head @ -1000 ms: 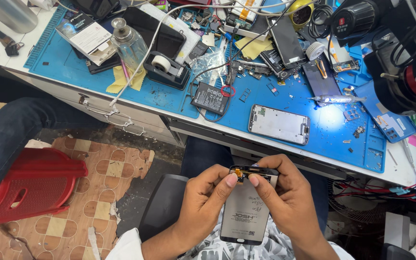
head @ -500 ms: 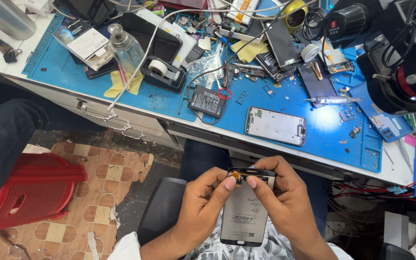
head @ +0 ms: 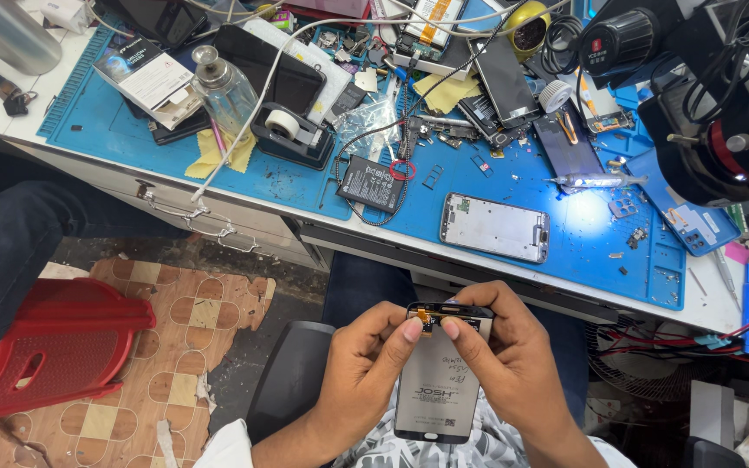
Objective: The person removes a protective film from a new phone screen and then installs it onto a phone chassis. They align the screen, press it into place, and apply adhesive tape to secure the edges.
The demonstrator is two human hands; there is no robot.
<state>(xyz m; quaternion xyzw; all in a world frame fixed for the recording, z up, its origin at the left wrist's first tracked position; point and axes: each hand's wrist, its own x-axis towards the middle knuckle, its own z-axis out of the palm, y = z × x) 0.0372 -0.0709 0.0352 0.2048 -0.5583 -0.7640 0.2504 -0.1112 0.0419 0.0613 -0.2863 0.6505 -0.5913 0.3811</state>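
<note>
I hold a grey phone screen panel [head: 433, 394] upright over my lap, back side toward me. My left hand [head: 366, 368] grips its left edge, thumb tip pressing on the small orange flex connector [head: 426, 318] at the panel's top. My right hand [head: 513, 368] grips the right edge, its thumb tip touching the same spot from the right. Both thumbs meet at the top edge of the panel.
A blue work mat [head: 513, 186] on the bench carries a silver phone frame [head: 494, 227], a black battery [head: 371, 184], a tape dispenser [head: 292, 133], a glass bottle [head: 221, 87], tools and loose parts. A microscope [head: 713, 104] stands right. A red stool [head: 54, 347] and another person's leg [head: 10, 251] are left.
My thumbs have closed in together on the connector at the panel's top. The panel and both hands stay over my lap in much the same place.
</note>
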